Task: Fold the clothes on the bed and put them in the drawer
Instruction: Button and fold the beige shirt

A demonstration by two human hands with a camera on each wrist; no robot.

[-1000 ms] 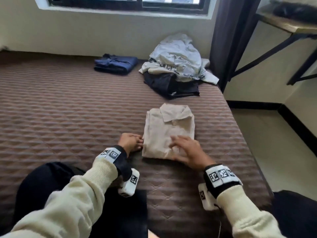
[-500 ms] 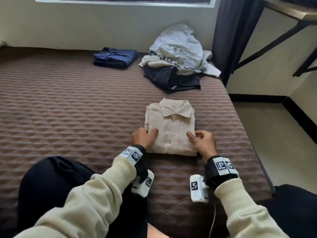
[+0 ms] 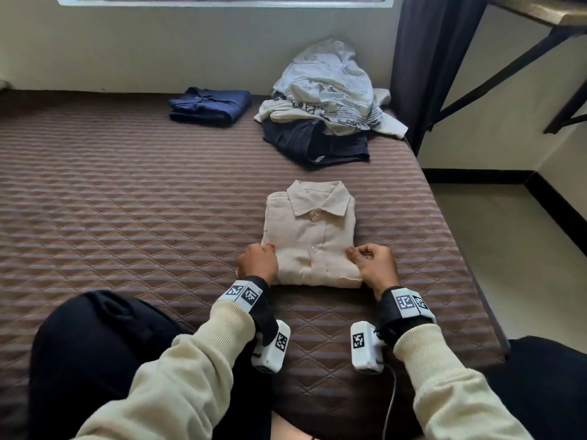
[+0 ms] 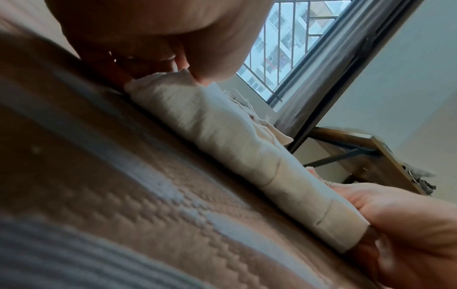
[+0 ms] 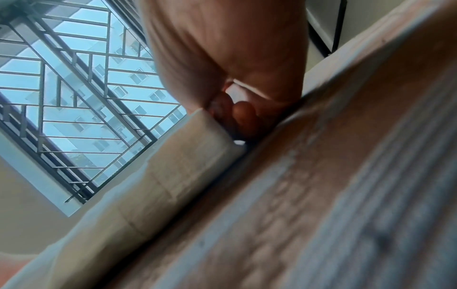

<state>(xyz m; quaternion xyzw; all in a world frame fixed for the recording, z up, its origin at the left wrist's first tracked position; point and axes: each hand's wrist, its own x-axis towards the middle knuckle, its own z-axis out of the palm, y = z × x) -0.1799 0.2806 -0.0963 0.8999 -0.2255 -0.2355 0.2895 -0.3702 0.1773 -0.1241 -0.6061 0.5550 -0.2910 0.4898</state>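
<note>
A folded beige collared shirt [image 3: 313, 236] lies on the brown quilted bed [image 3: 127, 201], collar away from me. My left hand [image 3: 259, 262] grips its near left corner, fingers curled. In the left wrist view the thumb and fingers of that left hand [image 4: 178, 66] pinch the folded edge of the shirt [image 4: 222, 136]. My right hand [image 3: 374, 265] holds the near right corner; the right wrist view shows this right hand [image 5: 235, 109] with fingers tucked under the shirt's edge [image 5: 173, 176]. The shirt rests on the bed.
A folded blue garment [image 3: 209, 106] lies at the back by the wall. A heap of unfolded light clothes [image 3: 327, 90] sits on a dark garment [image 3: 317, 144] at the back right. The bed's right edge drops to the floor [image 3: 508, 249]. My dark-trousered knee [image 3: 95, 344] is at lower left.
My right hand has left the top of the shirt and taken its right corner. My left hand has moved from beside the shirt onto its left corner.
</note>
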